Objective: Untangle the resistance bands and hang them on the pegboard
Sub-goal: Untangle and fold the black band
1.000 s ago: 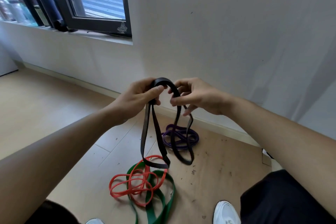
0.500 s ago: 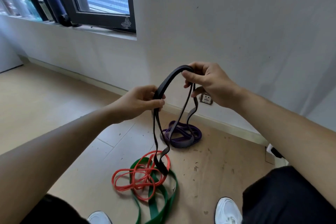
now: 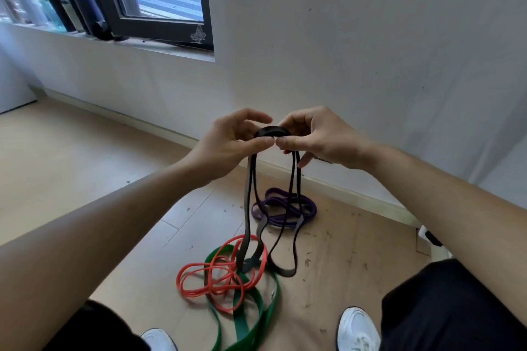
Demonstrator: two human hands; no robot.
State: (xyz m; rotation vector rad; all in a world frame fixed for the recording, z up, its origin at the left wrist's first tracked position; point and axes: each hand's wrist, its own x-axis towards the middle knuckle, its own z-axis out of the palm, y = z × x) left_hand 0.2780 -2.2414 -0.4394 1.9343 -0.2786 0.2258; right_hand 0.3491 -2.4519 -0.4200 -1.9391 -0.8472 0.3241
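Grips closed: left hand and right hand pinch top of flat black rubber resistance band; loops dangle.

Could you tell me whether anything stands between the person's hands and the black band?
Nothing visible does: the left hand and right hand both pinch the black band at its top. Its hanging loops overlap the red band in view; whether they are caught there, I cannot tell.

Matt rubbery black band; smooth green band with slight sheen; pale wood-look floor, scuffed at the wall edge; matt painted wall.
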